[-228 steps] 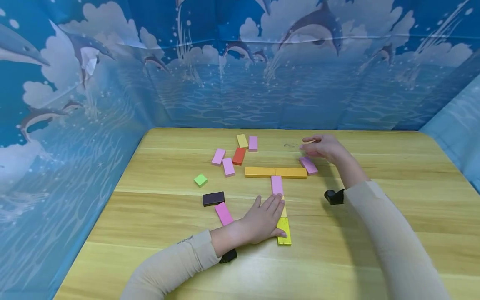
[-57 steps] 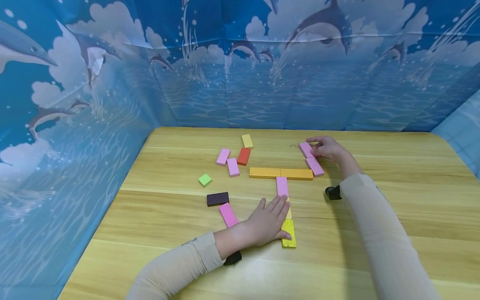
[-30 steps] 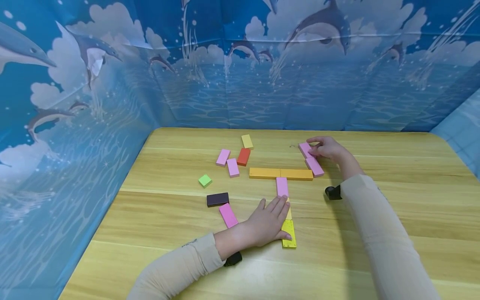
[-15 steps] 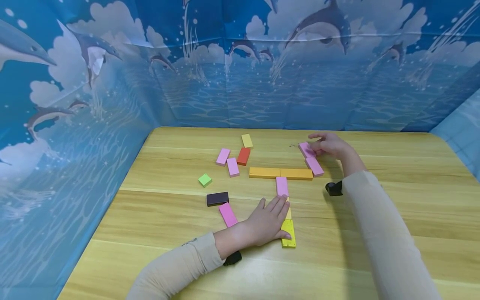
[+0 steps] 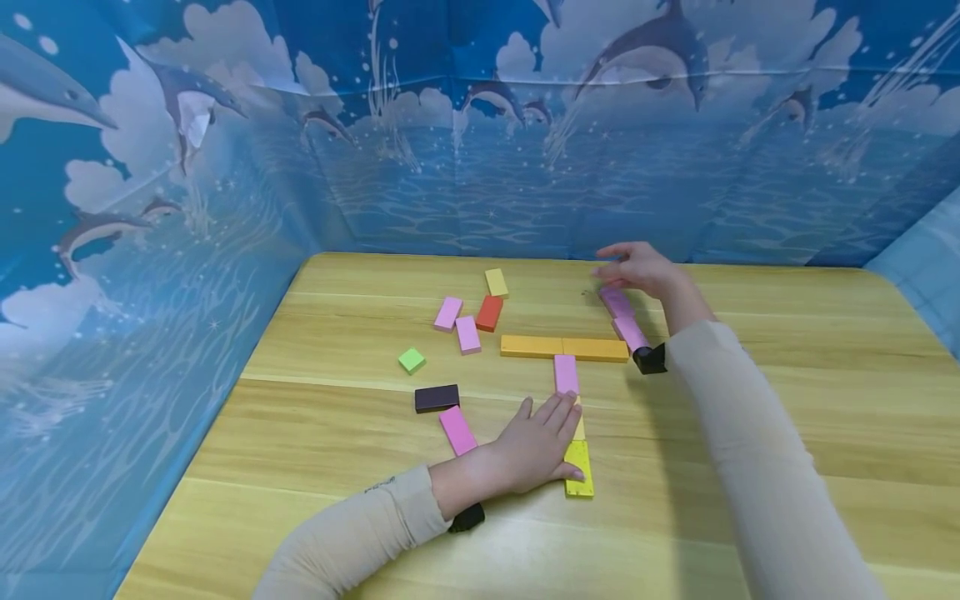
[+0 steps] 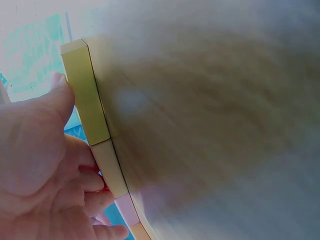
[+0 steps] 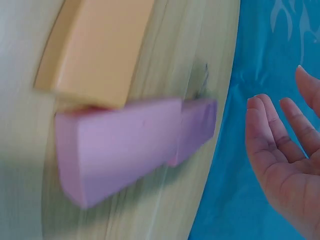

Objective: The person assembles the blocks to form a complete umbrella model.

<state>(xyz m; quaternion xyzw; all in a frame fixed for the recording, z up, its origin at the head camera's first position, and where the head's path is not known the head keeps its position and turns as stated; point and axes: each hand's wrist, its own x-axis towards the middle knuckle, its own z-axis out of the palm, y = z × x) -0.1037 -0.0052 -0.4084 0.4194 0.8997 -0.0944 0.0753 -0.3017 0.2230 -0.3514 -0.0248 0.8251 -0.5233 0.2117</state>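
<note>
My left hand (image 5: pixel 525 446) rests with spread fingers along a column of blocks: a pink block (image 5: pixel 566 372), a pale yellow block (image 6: pixel 109 167) partly covered by the fingers, and a bright yellow block (image 5: pixel 578 483) by the thumb. Across the column's far end, two orange blocks (image 5: pixel 596 349) lie end to end as a bar. From the bar's right end, two pink blocks (image 5: pixel 630 332) run end to end, slanting away to the back left. Beyond the far pink block (image 7: pixel 197 127), my right hand (image 5: pixel 641 268) hovers with loosely bent fingers and holds nothing.
Loose blocks lie left of the bar: yellow (image 5: pixel 496 282), red (image 5: pixel 490 313), two pink (image 5: pixel 468 334), and green (image 5: pixel 412 360). Nearer me are a dark block (image 5: pixel 437 397) and a magenta block (image 5: pixel 457 429), partly behind my left wrist. A blue dolphin curtain (image 5: pixel 480 192) borders the table.
A pink block from beside the back yellow one now lies end to end with the right pink block. My right hand has just let go and moved back, off it. My left hand stays put.
</note>
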